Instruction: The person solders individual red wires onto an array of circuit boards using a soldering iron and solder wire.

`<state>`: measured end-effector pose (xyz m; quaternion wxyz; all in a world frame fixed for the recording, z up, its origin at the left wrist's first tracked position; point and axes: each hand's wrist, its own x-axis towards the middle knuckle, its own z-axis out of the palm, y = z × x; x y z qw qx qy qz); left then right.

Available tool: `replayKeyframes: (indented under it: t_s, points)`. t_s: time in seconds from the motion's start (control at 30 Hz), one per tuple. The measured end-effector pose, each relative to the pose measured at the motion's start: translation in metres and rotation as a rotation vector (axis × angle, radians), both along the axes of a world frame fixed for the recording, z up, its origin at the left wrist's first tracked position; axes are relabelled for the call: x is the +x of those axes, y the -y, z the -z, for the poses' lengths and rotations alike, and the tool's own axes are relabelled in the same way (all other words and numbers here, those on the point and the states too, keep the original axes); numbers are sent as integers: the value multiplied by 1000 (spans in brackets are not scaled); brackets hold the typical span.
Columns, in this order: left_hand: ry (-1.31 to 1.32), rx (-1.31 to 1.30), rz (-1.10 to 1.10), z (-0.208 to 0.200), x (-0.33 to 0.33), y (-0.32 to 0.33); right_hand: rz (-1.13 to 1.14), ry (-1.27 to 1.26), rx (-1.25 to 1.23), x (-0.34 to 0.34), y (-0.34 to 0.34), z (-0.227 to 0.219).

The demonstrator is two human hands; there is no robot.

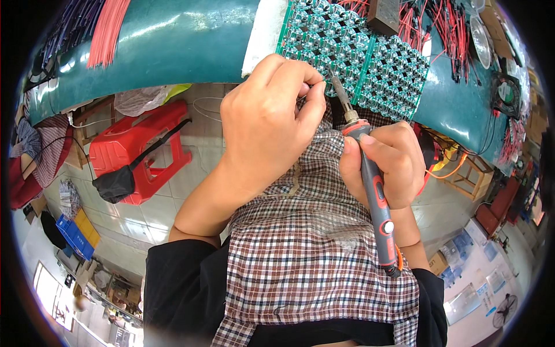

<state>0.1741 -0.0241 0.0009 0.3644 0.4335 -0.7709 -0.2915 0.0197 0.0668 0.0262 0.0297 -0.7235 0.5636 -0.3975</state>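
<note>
My right hand (393, 165) is wrapped round a grey and red soldering iron (376, 196), its metal tip pointing up and away at the near edge of a green circuit board panel (324, 37). Close by on the left, my left hand (269, 110) pinches with thumb and forefinger beside that same edge. Whatever sits between those fingertips is too small to make out. A second green panel (396, 75) adjoins the first on the right. Both carry rows of small round-looking boards. Whether the iron's tip touches the panel, I cannot tell.
A dark block (383, 16) rests at the panels' far side near red and black wires (448, 34). Pink wires (108, 32) lie on the green table mat (185, 34) at left. A small fan (506, 94) stands at right. Below the table is a red stool (141, 150).
</note>
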Motion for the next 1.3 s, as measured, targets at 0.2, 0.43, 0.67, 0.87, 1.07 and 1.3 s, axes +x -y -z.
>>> replayKeyframes:
  t_s: [0.2,0.43,0.67,0.87,1.07,1.3]
  points:
    - [-41,49,16,-6,9,-2,24,31,-17,-3,-13,-10]
    - [-34,73,58,-9,13,-12,32,82,33,-13,-34,-11]
    - [-51,13,108,2,3,-18,47,94,22,-10,-32,-1]
    - [-32,14,104,3,1,-16,46,92,12,-10,-28,4]
    - [-44,9,109,5,0,-15,29,54,5,-8,-27,8]
    - [-27,-7,111,7,0,-15,41,8,-2,-2,-27,8]
